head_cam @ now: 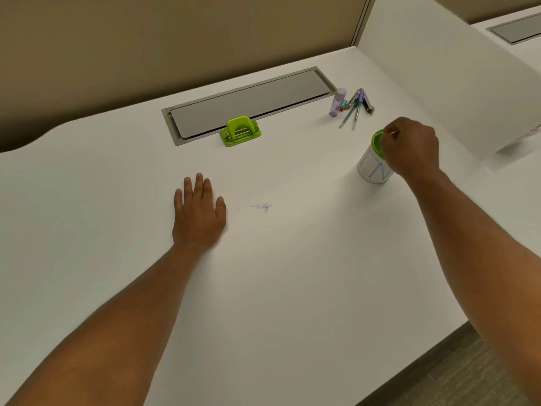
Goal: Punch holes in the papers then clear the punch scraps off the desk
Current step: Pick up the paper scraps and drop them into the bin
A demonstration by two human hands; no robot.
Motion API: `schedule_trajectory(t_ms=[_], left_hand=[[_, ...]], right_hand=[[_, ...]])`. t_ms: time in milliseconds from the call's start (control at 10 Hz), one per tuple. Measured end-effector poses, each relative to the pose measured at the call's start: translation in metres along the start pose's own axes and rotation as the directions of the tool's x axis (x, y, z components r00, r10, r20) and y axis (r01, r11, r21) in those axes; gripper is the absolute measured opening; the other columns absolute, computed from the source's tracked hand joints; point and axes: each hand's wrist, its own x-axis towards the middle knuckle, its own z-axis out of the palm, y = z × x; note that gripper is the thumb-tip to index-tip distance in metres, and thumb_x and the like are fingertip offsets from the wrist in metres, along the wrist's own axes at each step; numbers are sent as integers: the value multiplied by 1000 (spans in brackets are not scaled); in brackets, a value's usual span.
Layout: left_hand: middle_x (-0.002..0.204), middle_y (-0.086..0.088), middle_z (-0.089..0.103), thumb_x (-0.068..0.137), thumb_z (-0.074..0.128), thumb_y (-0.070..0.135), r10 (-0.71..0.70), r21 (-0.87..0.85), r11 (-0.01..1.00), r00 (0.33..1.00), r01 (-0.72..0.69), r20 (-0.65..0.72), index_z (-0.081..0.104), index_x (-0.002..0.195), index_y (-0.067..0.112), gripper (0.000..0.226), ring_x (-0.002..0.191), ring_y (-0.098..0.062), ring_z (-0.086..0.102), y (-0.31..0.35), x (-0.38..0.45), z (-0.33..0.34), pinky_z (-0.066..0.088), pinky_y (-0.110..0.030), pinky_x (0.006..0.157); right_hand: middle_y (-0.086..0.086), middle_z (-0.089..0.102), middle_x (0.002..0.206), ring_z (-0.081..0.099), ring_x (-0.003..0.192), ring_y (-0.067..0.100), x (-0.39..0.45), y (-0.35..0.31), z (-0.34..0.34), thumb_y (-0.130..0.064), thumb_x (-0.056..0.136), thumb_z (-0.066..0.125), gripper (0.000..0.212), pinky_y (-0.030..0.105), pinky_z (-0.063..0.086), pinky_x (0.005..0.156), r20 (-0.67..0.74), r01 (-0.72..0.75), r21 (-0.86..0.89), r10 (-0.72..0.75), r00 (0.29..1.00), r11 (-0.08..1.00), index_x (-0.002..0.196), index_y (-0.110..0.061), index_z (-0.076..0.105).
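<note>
The right hand (411, 148) pinches something tiny, seemingly a scrap, over the green-rimmed cup (375, 161) to drop it in, while the left hand (199, 213) lies flat, fingers (199, 183) straight, beside the remaining scraps (263, 206) on the tabletop (292, 273).

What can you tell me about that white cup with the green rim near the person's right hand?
The white cylindrical cup with a green rim stands upright on the white desk, toward its right side, in front of the pens. Its side carries large thin letters drawn in blue, partly hidden. The inside looks like green mesh. The right hand is over its mouth, fingertips pinched together as if around something tiny, covering part of the rim. What the cup holds cannot be seen.
</note>
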Motion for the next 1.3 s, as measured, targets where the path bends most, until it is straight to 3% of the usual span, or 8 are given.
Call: schedule_trajectory(t_ms=[100, 200, 400, 600, 700, 900, 1100, 1300], left_hand=[[162, -10, 16, 101, 26, 38, -1, -4, 1000, 1000, 1, 3, 25, 152, 7, 60, 150, -29, 7, 1, 0, -1, 6, -47, 122], [163, -8, 15, 101, 25, 39, -7, 2, 1000, 1000, 7, 6, 23, 153, 8, 61, 150, -27, 5, 0, -1, 0, 5, -46, 122], [162, -8, 15, 100, 24, 40, -9, 3, 1000, 1000, 9, 1, 23, 153, 9, 61, 150, -27, 6, 1, 1, 0, 5, -46, 122], [162, -10, 18, 100, 27, 39, -4, 13, 1000, 1000, 4, -14, 26, 152, 8, 60, 150, -28, 8, 0, 1, 1, 7, -46, 122], [162, -8, 16, 100, 25, 40, -5, 12, 1000, 1000, 5, -9, 24, 152, 9, 61, 150, -27, 6, 0, 1, 1, 5, -46, 122], [162, -9, 15, 99, 22, 41, -2, 9, 1000, 1000, 2, 0, 24, 152, 9, 62, 150, -28, 6, -1, 1, 2, 6, -47, 122], [162, -9, 16, 99, 23, 41, -1, 6, 1000, 1000, 1, -2, 25, 152, 8, 62, 150, -28, 6, -2, 1, 3, 5, -47, 122], [162, -9, 15, 99, 22, 41, -3, 8, 1000, 1000, 3, -3, 24, 152, 9, 62, 150, -27, 6, -2, 2, 2, 5, -46, 122]], right_hand=[[10, 72, 109, 62, 102, 30, -19, -22, 9, -14, 89, 52, 26, 29, 42, 82, 3, 81, 111, -82, 997, 991, 106, -11, 72], [9, 74, 102, 67, 93, 26, -66, -60, 43, -11, 89, 60, 18, 27, 44, 82, 201, 224, 266, -281, 939, 938, 101, -9, 74], [6, 69, 100, 62, 95, 25, -131, -104, 108, -20, 94, 57, 19, 32, 47, 81, 419, 313, 296, -417, 806, 902, 104, -13, 71], [4, 62, 104, 54, 99, 26, -145, -123, 135, -41, 94, 55, 29, 39, 46, 82, 341, 428, 149, -453, 824, 891, 106, -16, 65], [6, 61, 100, 52, 95, 29, -142, -124, 139, -33, 97, 52, 23, 40, 44, 78, 288, 478, 41, -468, 835, 877, 100, -12, 63], [5, 60, 94, 54, 88, 22, -126, -105, 126, -21, 94, 57, 12, 31, 41, 70, 332, 316, 233, -380, 863, 920, 92, -13, 66], [6, 64, 92, 60, 87, 25, -111, -88, 115, -10, 91, 56, 14, 30, 43, 71, 423, 349, 188, -397, 814, 918, 94, -10, 69], [10, 59, 102, 58, 90, 28, -121, -99, 124, -25, 90, 66, 23, 37, 50, 77, 449, 485, 170, -506, 737, 858, 105, -7, 67]])
